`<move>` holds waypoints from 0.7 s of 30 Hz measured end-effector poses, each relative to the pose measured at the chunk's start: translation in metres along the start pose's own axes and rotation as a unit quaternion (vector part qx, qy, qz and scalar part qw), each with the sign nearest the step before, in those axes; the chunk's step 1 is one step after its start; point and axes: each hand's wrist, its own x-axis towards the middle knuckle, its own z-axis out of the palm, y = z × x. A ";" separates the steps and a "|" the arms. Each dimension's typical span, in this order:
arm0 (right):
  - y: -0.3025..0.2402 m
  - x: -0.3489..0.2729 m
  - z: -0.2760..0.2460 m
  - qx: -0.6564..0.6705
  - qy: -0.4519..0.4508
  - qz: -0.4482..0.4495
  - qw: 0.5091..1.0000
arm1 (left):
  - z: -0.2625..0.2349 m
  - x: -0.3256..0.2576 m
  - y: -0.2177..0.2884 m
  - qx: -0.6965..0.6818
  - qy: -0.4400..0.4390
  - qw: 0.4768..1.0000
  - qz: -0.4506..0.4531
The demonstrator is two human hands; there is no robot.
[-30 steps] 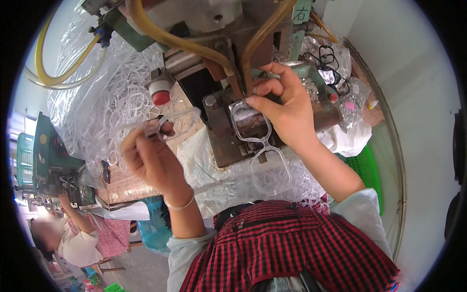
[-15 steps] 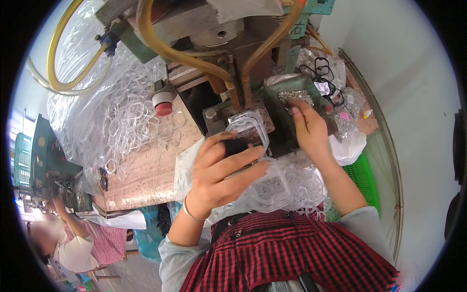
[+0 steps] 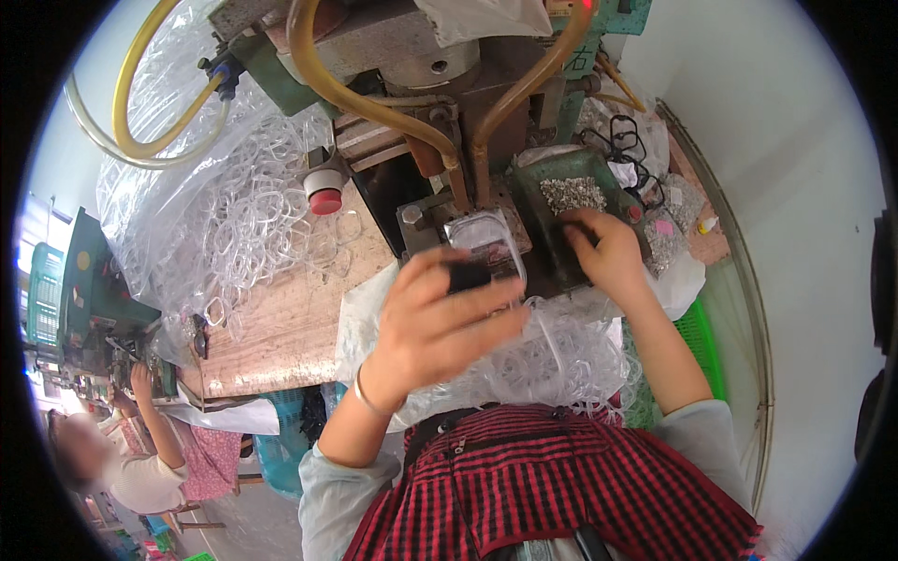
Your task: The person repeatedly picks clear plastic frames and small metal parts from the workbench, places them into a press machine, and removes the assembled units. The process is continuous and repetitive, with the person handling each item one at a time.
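Touching clear frame (image 3: 517,255), left fingers (image 3: 479,305) spread

Two thick amber hoses (image 3: 304,47), one red button (image 3: 325,200), one green tray (image 3: 566,166), one bright green basket (image 3: 700,341), one bracelet (image 3: 370,398), one tiny bottle (image 3: 708,225), one co-worker (image 3: 150,477). Clear plastic frames (image 3: 271,220)? Two heaps, gave up counting. Same with the metal bits (image 3: 572,194), one pile, way too many.
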 end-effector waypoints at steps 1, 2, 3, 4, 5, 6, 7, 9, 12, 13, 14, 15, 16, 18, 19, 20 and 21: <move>-0.001 0.002 0.000 0.031 0.000 0.036 0.999 | 0.006 -0.005 -0.005 -0.002 0.006 1.000 -0.012; 0.000 0.004 -0.004 0.025 0.023 0.031 0.999 | 0.012 -0.007 -0.008 -0.011 0.010 1.000 -0.022; -0.001 0.006 -0.011 0.048 0.040 0.046 0.997 | 0.013 -0.007 -0.007 -0.013 0.004 0.999 -0.032; -0.005 0.008 -0.020 0.072 0.057 0.060 0.994 | 0.012 -0.008 -0.005 -0.015 -0.001 0.999 -0.043; -0.005 0.010 -0.027 0.093 0.075 0.074 0.990 | 0.012 -0.008 -0.003 -0.018 -0.005 0.998 -0.053; 0.002 0.011 -0.029 0.124 0.126 0.009 0.984 | 0.011 -0.006 -0.003 -0.029 -0.015 0.998 -0.056; 0.007 0.011 -0.029 0.134 0.144 0.018 0.980 | 0.008 -0.004 -0.003 -0.039 -0.027 0.997 -0.063; 0.016 0.012 -0.032 0.146 0.180 0.035 0.972 | 0.004 0.002 -0.002 -0.065 -0.046 0.994 -0.078; 0.037 0.002 -0.019 -0.001 0.120 0.003 0.993 | 0.006 0.002 0.000 -0.058 -0.043 0.993 -0.088; 0.035 -0.004 -0.016 -0.044 0.109 -0.040 0.992 | 0.007 0.002 0.000 -0.053 -0.042 0.993 -0.093; 0.031 -0.008 -0.011 -0.060 0.112 -0.045 0.991 | 0.007 0.000 0.000 -0.052 -0.039 0.994 -0.090; 0.026 -0.013 -0.007 -0.072 0.096 -0.037 0.992 | 0.010 -0.001 -0.001 -0.050 -0.036 0.994 -0.087; 0.022 -0.018 -0.004 -0.084 0.081 -0.029 0.993 | 0.011 -0.002 0.000 -0.047 -0.032 0.995 -0.085; 0.014 -0.016 0.003 -0.126 0.068 -0.028 0.989 | 0.008 -0.007 0.001 -0.035 -0.040 0.994 -0.094; 0.014 -0.014 0.005 -0.156 0.071 -0.030 0.985 | 0.008 -0.011 0.003 -0.027 -0.043 0.994 -0.099; 0.011 -0.009 0.012 -0.179 0.071 -0.042 0.980 | 0.012 -0.021 0.005 -0.026 -0.025 0.994 -0.105; 0.018 -0.008 0.016 -0.200 0.074 -0.045 0.976 | 0.014 -0.025 0.011 -0.021 -0.018 0.994 -0.109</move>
